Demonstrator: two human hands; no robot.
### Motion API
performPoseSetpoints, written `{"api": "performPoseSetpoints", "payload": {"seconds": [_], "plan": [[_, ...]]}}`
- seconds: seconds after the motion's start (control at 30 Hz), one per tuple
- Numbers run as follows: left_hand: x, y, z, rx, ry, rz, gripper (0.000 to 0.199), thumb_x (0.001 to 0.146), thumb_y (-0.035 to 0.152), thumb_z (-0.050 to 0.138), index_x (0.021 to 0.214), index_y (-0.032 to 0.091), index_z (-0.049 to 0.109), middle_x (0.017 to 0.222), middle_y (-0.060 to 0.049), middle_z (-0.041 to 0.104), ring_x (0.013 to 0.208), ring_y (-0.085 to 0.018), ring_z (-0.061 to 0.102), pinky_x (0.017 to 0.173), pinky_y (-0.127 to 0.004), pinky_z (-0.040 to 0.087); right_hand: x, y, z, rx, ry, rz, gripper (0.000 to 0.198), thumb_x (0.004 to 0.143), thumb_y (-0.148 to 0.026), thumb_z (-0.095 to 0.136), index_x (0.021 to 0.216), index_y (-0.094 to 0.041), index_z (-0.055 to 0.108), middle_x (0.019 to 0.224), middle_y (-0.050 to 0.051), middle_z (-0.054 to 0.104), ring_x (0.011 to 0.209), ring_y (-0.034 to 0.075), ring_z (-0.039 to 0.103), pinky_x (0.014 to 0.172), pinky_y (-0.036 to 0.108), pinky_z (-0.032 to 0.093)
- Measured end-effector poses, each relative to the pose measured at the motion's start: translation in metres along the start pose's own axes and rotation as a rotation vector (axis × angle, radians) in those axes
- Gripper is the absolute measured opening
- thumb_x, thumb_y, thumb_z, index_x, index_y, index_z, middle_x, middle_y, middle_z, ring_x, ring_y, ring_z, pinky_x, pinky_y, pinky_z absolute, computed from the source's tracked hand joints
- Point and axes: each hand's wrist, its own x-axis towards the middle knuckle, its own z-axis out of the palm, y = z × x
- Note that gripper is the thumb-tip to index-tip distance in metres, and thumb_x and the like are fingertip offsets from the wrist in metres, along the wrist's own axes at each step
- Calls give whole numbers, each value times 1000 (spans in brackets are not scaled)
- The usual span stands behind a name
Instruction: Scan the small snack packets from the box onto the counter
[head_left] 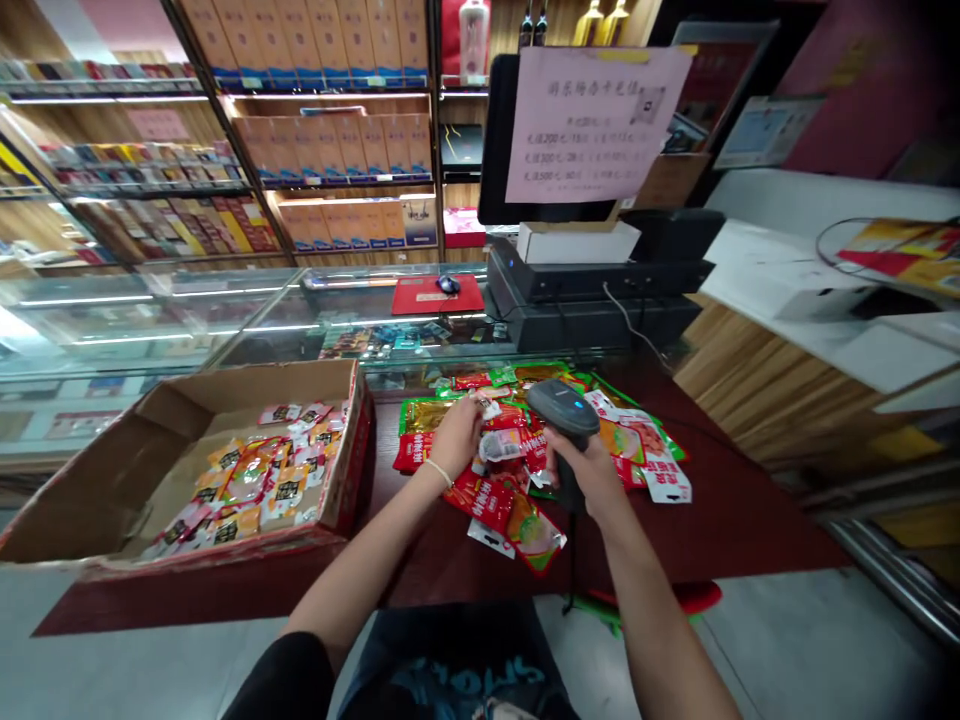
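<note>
My right hand is wrapped round the handle of a dark grey barcode scanner, which shows a small blue light on its head. To the scanner's left, my left hand pinches a small white-and-red snack packet at the fingertips. Both hands are above a spread pile of snack packets, mostly red, green and gold, on the dark red table. White-edged packets lie at the pile's right side. My left hand covers part of the pile.
An open cardboard box with small packets inside stands at the left of the table. Behind are a glass counter, a red mouse pad and a monitor with a pink notice. A cable hangs below the scanner.
</note>
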Motion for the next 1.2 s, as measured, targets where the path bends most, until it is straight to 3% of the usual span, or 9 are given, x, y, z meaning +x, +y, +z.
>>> {"api": "performPoseSetpoints", "payload": {"seconds": [0.07,0.17,0.27,0.4,0.6,0.73,1.0,1.1,1.2], "plan": [[-2,-7,9,52,-118,20,24,80,19,62,104,21,63,134,-15,53,133,-30,40,112,-53,23,-3,1,-8,11,12,6,36,68,-48,76,67,-19,56,48,-4,54,35,10,46,35,22,38],[-5,-9,13,-73,-92,-31,38,76,21,68,113,23,63,141,-14,47,139,-31,31,115,-53,11,-3,3,-13,10,16,7,35,69,-49,76,70,-19,57,49,-4,54,37,10,46,36,23,40],[-5,-2,6,-214,-67,-49,41,74,21,69,115,23,64,139,-12,49,138,-29,32,117,-49,11,-2,1,-11,-20,15,1,37,69,-51,75,68,-19,56,48,-4,54,35,10,45,35,24,39],[-3,18,-20,-233,-21,-29,32,78,20,66,110,24,67,131,-11,56,132,-28,41,116,-45,21,0,-5,3,-50,-61,-4,36,72,-50,73,66,-19,56,47,-4,53,34,10,45,35,23,38],[-22,48,-98,-161,67,23,26,84,20,59,108,25,69,117,-8,65,115,-25,55,108,-39,34,2,-9,42,-140,-187,-9,40,75,-50,71,58,-19,52,43,-3,51,35,10,46,37,23,40],[-49,47,-162,-67,153,-25,28,84,21,60,110,26,68,115,-6,66,112,-25,56,108,-38,34,5,-8,86,-151,-296,-2,38,72,-49,73,62,-19,52,47,-3,53,36,10,47,37,24,40],[-113,-11,-281,-2,467,-359,23,70,19,73,92,27,72,103,-5,69,110,-27,56,107,-34,33,11,0,190,-289,-574,17,36,75,-49,69,63,-20,53,48,-2,54,37,11,49,38,24,41],[-135,-34,-311,65,550,-423,22,69,19,74,89,26,72,99,-6,69,107,-27,57,105,-33,34,13,3,226,-304,-668,2,38,75,-51,68,60,-19,51,45,-3,53,35,11,48,37,23,38],[-149,-50,-331,247,512,-423,22,73,22,70,95,26,72,102,-6,68,104,-27,58,104,-33,35,15,6,257,-328,-740,-21,41,74,-51,67,56,-20,49,41,-3,50,33,10,46,36,23,37]]}}
